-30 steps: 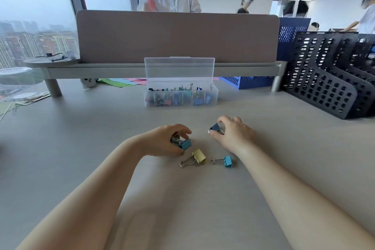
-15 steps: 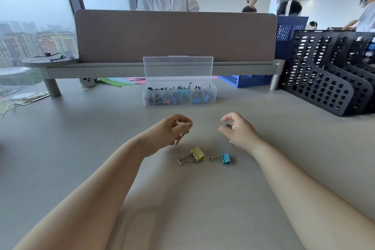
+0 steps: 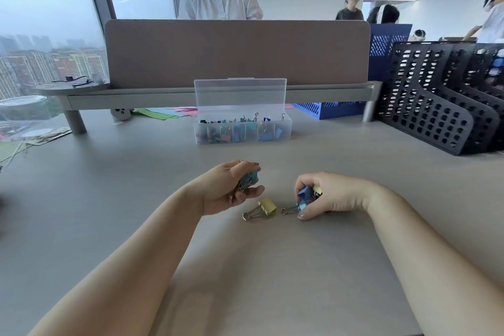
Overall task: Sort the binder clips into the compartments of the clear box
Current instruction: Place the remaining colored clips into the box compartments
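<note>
Binder clips (image 3: pixel 246 181), a teal one uppermost, sit bunched in the left hand (image 3: pixel 229 191), whose fingers and thumb curl round them just above the grey desk (image 3: pixel 136 199); their wire handles poke out below the palm.

The right hand (image 3: pixel 330 195) is closed as well, gripping a dark blue clip (image 3: pixel 304 194) with a sliver of something yellow behind it (too hidden to name). A light blue clip (image 3: pixel 299 206) lies on the desk at that hand's thumb tip, its wire handles pointing toward the left hand; whether the thumb pins it cannot be told.

Between the two hands, just below the left thumb, a yellow clip (image 3: pixel 264 208) rests loose on the desk, handles toward the wearer's left.

Well beyond both hands stands the clear box (image 3: pixel 242 137), its lid (image 3: pixel 240 95) upright and its compartments holding mixed coloured clips. Behind the box runs a brown divider panel (image 3: pixel 237 52). Far past the right hand stand black file racks (image 3: pixel 431 117) and a blue basket (image 3: pixel 330 109). Coloured paper sheets (image 3: pixel 166 112) lie beyond the left hand, under the shelf.
</note>
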Motion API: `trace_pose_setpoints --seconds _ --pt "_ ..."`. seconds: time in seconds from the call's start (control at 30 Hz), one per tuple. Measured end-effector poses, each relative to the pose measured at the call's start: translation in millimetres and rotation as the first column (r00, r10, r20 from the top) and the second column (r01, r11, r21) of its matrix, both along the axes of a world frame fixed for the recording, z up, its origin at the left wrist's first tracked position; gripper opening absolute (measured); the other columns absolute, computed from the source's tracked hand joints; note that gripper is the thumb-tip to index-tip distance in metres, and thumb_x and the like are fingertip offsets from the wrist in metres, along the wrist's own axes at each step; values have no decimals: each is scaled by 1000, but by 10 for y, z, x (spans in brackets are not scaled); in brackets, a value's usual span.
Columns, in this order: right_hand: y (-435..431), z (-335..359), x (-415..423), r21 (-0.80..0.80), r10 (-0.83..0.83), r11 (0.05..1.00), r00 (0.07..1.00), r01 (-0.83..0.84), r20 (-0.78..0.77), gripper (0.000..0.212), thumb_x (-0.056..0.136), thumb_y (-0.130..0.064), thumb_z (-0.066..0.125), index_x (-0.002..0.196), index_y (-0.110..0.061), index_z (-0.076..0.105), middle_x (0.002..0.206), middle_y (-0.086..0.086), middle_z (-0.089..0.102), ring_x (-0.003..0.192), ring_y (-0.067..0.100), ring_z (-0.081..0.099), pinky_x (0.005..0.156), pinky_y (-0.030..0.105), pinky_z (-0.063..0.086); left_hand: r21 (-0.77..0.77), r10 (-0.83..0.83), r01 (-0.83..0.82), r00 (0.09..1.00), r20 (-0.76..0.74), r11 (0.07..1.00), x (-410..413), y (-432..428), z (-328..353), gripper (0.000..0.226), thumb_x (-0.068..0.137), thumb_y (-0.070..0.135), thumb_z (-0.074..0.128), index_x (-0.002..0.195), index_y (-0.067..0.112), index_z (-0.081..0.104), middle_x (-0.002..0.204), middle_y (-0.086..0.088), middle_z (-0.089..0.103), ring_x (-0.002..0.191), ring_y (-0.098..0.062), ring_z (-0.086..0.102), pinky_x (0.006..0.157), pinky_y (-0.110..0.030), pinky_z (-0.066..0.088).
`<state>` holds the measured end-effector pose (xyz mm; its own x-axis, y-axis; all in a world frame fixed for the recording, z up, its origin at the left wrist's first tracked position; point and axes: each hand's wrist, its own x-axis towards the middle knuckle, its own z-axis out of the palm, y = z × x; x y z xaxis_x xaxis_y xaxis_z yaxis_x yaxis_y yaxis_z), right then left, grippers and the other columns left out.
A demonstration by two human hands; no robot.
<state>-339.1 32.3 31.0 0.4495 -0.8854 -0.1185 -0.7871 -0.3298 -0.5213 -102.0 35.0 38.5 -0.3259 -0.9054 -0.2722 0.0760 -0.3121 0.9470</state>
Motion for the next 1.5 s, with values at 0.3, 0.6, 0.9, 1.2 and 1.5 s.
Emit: trace_pose_setpoints --seconds 0.3,0.6,0.9,1.2,1.5 --pt "-28 -119 81 -60 -113 991 984 123 137 29 70 -37 82 91 -29 65 93 -6 65 73 4 57 69 19 47 -296 118 406 409 905 865 -21 -9 -64 52 62 58 79 96 26 56 101 7 53 88 -14 51 70 -25 42" --pt "-228 -104 204 -18 -158 986 972 163 176 19 78 -26 75 95 -25 67 91 -2 65 67 9 56 63 19 48 -405 216 385 448 868 829 -38 -235 -200 38 72 50 70 100 27 57 108 4 56 93 -17 55 79 -29 48" --pt "-1018 -28 447 27 -298 945 826 325 479 17 84 -22 71 96 -11 65 75 -1 59 50 4 53 50 11 42 -537 374 32 681 630 843 131 -1065 -268 33 68 39 78 90 24 59 95 3 66 86 -17 62 80 -34 52" --pt "-2123 379 662 -68 -306 911 777 407 550 16 86 -26 67 82 -11 66 67 -1 58 53 7 49 46 12 38 -624 536 -255 784 313 739 245 -1943 62 25 76 16 76 94 24 60 90 11 65 84 -5 60 66 -13 46" --pt "-2705 784 876 63 -350 934 936 351 -27 35 81 -40 58 65 -11 46 60 8 43 49 21 31 49 24 25 -546 543 -362 812 213 756 345 -2168 77 25 78 21 76 98 23 60 91 7 66 83 -11 61 68 -19 47"
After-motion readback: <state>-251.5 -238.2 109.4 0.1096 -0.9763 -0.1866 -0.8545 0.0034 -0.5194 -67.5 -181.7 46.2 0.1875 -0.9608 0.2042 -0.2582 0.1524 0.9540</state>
